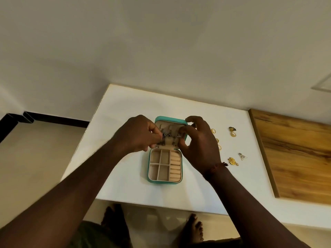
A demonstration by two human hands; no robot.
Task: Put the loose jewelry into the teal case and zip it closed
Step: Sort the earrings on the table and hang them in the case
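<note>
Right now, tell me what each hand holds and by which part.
The left hand pinches a small silver piece hanging inside the lid of the teal case; which part cannot be told. The right hand grips the lid's right edge.

Reddish thread bracelet (216, 167), olive garment (89, 235)

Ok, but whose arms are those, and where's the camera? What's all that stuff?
There is only one picture, from a camera worn on the person's head, looking down, so the arms are their own. On the white table lies a teal zip case, open, showing beige compartments. The left hand pinches small silver pieces hanging inside the raised lid; the right hand grips that lid's edge. Loose gold jewelry pieces lie to the right, near a brown wooden board.
</note>
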